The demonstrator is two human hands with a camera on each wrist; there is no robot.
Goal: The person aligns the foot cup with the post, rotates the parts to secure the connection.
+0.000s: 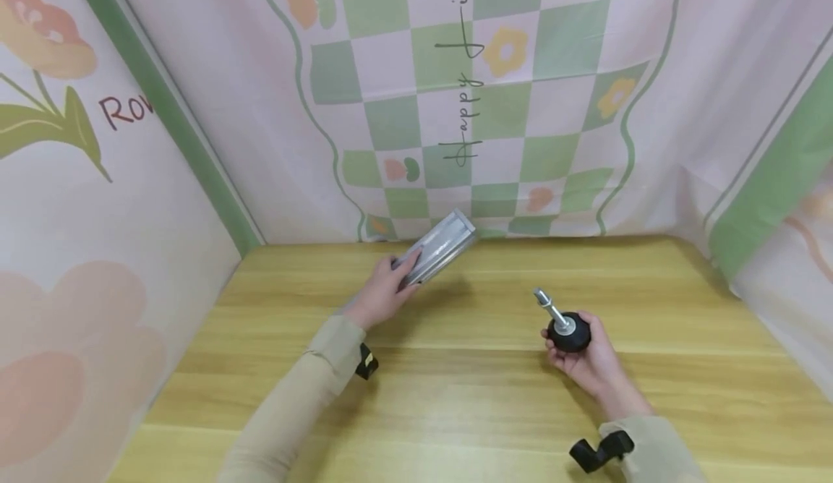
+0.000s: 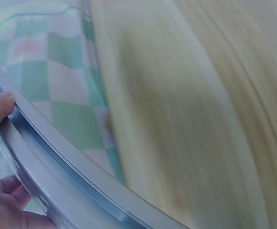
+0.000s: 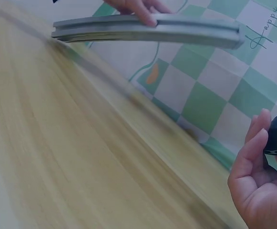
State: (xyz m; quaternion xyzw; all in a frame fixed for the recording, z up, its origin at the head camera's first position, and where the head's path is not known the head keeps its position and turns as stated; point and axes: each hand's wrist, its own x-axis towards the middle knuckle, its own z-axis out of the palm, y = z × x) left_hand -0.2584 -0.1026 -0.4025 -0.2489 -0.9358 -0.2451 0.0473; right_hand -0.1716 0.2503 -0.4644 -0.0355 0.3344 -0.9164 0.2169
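My left hand [image 1: 380,295] grips a silver aluminium profile [image 1: 445,243] near its lower end, tilted with the far end up and to the right. Grooves run along the profile [image 2: 76,167] in the left wrist view, with the thumb on one side and fingers on the other. In my right hand [image 1: 601,366] is a levelling foot [image 1: 571,335], its round black base between the fingers and thumb. The foot's threaded metal stem with a nut points up and away. Both pieces are held above the table, apart from each other.
A wood-grain table [image 1: 455,403] lies below both hands. Behind it hangs a curtain [image 1: 449,121] with a green and white check pattern; printed fabric also closes off the left and right sides. Black straps [image 1: 601,450] with mounts sit at the wrists.
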